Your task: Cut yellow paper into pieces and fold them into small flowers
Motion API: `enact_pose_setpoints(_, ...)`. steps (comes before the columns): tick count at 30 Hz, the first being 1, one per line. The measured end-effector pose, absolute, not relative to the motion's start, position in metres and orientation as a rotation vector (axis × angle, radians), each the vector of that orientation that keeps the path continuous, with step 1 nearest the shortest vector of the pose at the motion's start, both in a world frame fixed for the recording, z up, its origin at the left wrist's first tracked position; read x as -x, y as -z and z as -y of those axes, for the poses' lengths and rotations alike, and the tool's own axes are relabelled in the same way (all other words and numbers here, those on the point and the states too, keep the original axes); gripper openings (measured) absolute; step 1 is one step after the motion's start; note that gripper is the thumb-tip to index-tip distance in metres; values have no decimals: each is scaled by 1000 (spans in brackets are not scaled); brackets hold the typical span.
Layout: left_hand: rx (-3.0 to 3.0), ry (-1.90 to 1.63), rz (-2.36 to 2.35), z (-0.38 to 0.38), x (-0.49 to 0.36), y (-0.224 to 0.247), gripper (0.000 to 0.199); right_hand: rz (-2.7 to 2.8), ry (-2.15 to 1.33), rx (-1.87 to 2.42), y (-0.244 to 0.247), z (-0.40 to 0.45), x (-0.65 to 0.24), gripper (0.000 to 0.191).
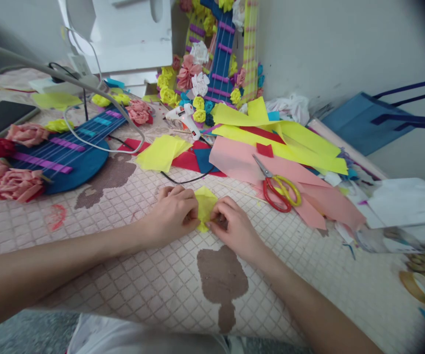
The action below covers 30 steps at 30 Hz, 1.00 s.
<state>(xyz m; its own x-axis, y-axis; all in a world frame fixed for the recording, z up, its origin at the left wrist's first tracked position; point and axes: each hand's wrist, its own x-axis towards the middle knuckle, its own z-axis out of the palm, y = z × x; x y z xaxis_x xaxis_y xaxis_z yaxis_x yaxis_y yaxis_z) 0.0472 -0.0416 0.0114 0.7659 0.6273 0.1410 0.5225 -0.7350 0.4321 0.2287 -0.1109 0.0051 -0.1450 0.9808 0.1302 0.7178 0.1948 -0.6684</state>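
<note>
A small yellow paper piece point(205, 205) is pinched between both hands over the quilted tablecloth. My left hand point(173, 214) has its fingers curled on the paper's left edge. On the right edge, my right hand point(236, 226) holds it between thumb and fingertips. Just behind lie a stack of yellow paper squares point(162, 152) and red paper point(188, 161). Scissors point(276, 187) with one red and one yellow handle rest on pink paper point(241, 160), right of my right hand.
A blue paper guitar point(75, 157) with paper flowers lies at the left, crossed by a white cable. A white glue gun point(185, 118) is at the back, before more decorated guitars point(221, 59). A tape roll point(420, 287) sits at the right.
</note>
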Motion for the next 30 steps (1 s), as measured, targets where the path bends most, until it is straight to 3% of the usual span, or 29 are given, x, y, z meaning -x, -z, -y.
enact_pose_setpoints(18, -2519, -384, -865, 44, -47, -14, 4, 1995, -667, 1557, -10, 115, -227, 14)
enact_pose_setpoints(30, -2526, -299, -847, 42, -47, -18, 18, 2039, -732, 1564, -19, 118, -228, 23)
